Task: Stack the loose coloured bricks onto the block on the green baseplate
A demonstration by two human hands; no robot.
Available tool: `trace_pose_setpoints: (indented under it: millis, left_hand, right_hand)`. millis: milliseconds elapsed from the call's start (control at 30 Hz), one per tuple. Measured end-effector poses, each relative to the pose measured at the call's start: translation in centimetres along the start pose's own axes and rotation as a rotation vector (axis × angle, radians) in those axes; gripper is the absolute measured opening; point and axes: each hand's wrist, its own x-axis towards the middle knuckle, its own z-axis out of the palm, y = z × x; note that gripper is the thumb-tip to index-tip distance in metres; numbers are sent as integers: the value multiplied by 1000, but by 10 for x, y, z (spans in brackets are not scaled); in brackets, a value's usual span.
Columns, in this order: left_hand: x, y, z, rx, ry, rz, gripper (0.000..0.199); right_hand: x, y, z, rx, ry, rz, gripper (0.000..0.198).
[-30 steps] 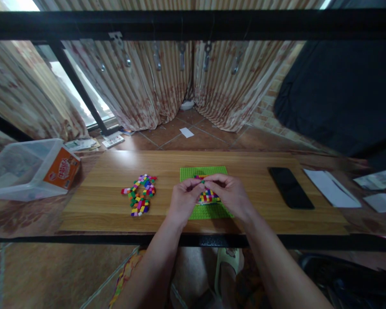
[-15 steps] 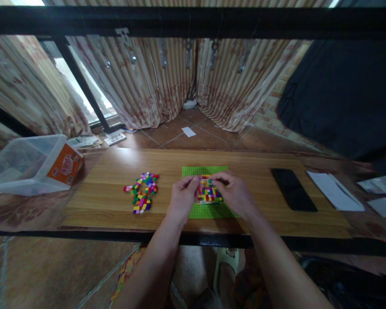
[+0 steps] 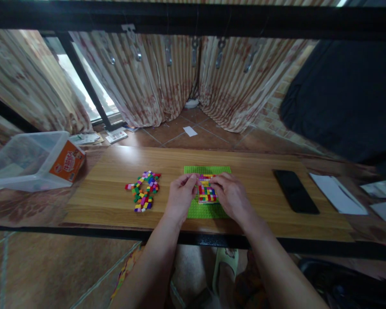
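A green studded baseplate (image 3: 206, 211) lies on the wooden table, with a block of multicoloured toy bricks (image 3: 207, 194) built up on its middle. My left hand (image 3: 182, 192) is at the left side of the built bricks, thumb and fingertips pinched together; whatever they hold is too small to make out. Over the right part of the bricks, my right hand (image 3: 230, 192) has its fingers closed and pointing down at the upper rows, covering some of them. Its fingertips hide whether a brick is between them. Loose bricks (image 3: 143, 191) lie in a pile to the left.
A black phone (image 3: 296, 191) lies on the table's right side (image 3: 260, 171), beside white paper (image 3: 337, 194). A clear plastic bin (image 3: 28, 161) with an orange label stands at the left. A black bar (image 3: 193, 20) with hanging hooks crosses above.
My right hand has shifted slightly left over the bricks, covering more of their right side. My left hand stays pinched at the left edge. The whole view has moved a little.
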Motion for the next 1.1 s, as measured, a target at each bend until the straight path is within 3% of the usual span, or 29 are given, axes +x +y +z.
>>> trace_pose_setpoints:
  millis: [233, 467, 667, 833, 1100]
  left_hand:
    - [0, 0, -1, -12, 1, -2, 25]
    - [1, 0, -1, -30, 16, -9, 22]
    - [2, 1, -2, -179, 59, -60, 21]
    - [2, 4, -3, -291, 78, -99, 19]
    - [3, 3, -4, -312, 71, -105, 19]
  right_hand:
    - [-3, 7, 5, -13, 102, 19, 14]
    - [-2, 12, 4, 139, 171, 141, 10]
    - [0, 15, 7, 80, 310, 243, 33]
    - [1, 18, 24, 84, 252, 330, 55]
    - [2, 14, 29, 155, 142, 387, 53]
